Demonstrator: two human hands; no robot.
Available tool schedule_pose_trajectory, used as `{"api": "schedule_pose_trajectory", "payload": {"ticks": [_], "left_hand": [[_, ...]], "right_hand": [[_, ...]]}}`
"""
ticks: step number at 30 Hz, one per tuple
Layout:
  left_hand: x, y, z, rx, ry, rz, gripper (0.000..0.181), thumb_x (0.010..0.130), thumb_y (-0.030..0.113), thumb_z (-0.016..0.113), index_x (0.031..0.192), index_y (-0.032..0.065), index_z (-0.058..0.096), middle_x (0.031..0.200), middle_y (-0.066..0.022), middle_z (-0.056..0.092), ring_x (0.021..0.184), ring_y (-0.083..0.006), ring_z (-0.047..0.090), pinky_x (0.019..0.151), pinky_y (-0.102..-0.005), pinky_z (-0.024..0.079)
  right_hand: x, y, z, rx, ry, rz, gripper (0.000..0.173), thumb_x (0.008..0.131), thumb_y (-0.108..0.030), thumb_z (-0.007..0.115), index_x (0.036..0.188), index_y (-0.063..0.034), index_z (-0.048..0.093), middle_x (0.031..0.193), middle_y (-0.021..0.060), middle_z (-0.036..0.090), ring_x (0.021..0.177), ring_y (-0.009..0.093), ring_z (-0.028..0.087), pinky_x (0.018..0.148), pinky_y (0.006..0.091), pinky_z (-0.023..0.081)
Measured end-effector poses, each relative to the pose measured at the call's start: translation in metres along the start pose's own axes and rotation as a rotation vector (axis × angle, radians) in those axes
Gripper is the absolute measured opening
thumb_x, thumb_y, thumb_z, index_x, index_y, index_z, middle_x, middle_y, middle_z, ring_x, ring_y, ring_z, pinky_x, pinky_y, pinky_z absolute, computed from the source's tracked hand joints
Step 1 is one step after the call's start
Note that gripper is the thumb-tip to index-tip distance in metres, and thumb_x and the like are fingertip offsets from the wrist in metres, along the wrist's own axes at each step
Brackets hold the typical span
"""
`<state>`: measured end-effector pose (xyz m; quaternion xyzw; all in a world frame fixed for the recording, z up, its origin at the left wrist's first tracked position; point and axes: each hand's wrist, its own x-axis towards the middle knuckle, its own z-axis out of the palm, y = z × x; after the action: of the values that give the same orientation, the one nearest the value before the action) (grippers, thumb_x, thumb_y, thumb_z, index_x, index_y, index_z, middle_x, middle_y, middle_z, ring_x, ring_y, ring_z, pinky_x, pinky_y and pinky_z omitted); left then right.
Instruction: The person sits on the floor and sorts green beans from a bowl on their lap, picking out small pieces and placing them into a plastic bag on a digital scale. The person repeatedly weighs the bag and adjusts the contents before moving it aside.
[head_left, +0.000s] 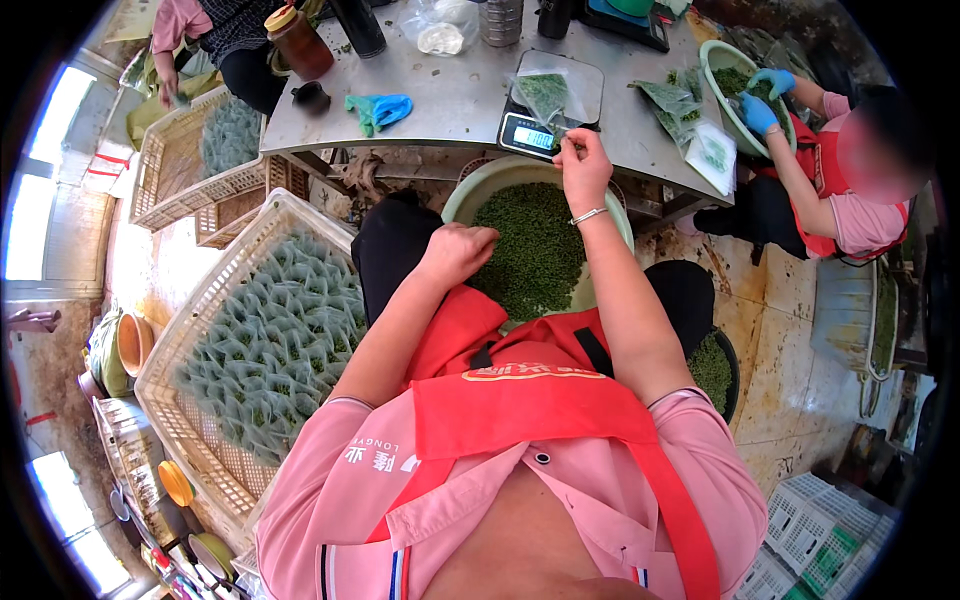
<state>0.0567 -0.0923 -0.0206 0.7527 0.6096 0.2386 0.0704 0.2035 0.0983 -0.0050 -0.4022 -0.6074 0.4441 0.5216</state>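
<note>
My right hand (581, 159) is at the near edge of a digital scale (592, 82), its thumb and fingers pinched at the mouth of a clear plastic bag (543, 93) of green peppercorn-like pieces. The bag lies on the scale's plate, and the scale's display is lit. Over the left rim of a large pale green basin (622, 225) my left hand (459, 253) is held with curled fingers; whether it holds anything is hidden. Small green peppercorn-like pieces (525, 240) fill much of the basin, which sits between my knees.
A crate (169, 390) of filled bags stands at left, another crate (172, 206) behind it. The metal table (450, 97) bears blue-green gloves (379, 111), a lidded jar (304, 45) and more bags (671, 105). At right a gloved co-worker reaches into a basin (712, 52); another person is at upper left.
</note>
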Motion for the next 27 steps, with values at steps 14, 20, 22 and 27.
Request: {"api": "schedule_pose_trajectory", "payload": {"ticks": [14,20,22,27], "left_hand": [[0.007,0.004,0.019,-1.246,-0.067,-0.548,0.028,0.088,0.009,0.058,0.113,-0.0029,0.053,0.093,-0.0081,0.064,0.070,-0.0118,0.062,0.066,-0.0233,0.050],[0.003,0.008,0.017,-1.136,0.014,-0.581,0.020,0.086,0.010,0.061,0.100,-0.0033,0.060,0.083,-0.0066,0.065,0.065,-0.0096,0.061,0.059,-0.0218,0.049],[0.004,0.008,0.015,-1.160,0.028,-0.592,0.019,0.085,0.010,0.062,0.099,-0.0030,0.061,0.084,-0.0069,0.066,0.064,-0.0095,0.061,0.059,-0.0217,0.049],[0.006,0.012,0.011,-1.173,-0.041,-0.581,0.018,0.086,0.007,0.060,0.099,-0.0054,0.060,0.085,-0.0094,0.066,0.067,-0.0107,0.061,0.062,-0.0227,0.051]], "right_hand": [[-0.083,-0.022,-0.017,0.460,-0.510,0.620,0.009,0.083,-0.004,0.061,0.090,-0.0014,0.056,0.076,0.0047,0.061,0.063,0.012,0.062,0.056,0.0239,0.052],[-0.086,-0.017,-0.025,0.249,-0.734,0.687,0.008,0.083,-0.004,0.061,0.088,-0.0010,0.056,0.077,0.0061,0.061,0.065,0.013,0.062,0.059,0.0258,0.054],[-0.086,-0.017,-0.032,0.260,-0.705,0.753,0.007,0.083,-0.004,0.061,0.087,-0.0017,0.056,0.077,0.0068,0.062,0.063,0.013,0.062,0.058,0.0264,0.054],[-0.083,-0.015,-0.049,0.587,-0.524,0.870,0.005,0.084,-0.004,0.060,0.086,-0.0033,0.056,0.079,0.0087,0.063,0.063,0.013,0.061,0.057,0.0272,0.054]]}}
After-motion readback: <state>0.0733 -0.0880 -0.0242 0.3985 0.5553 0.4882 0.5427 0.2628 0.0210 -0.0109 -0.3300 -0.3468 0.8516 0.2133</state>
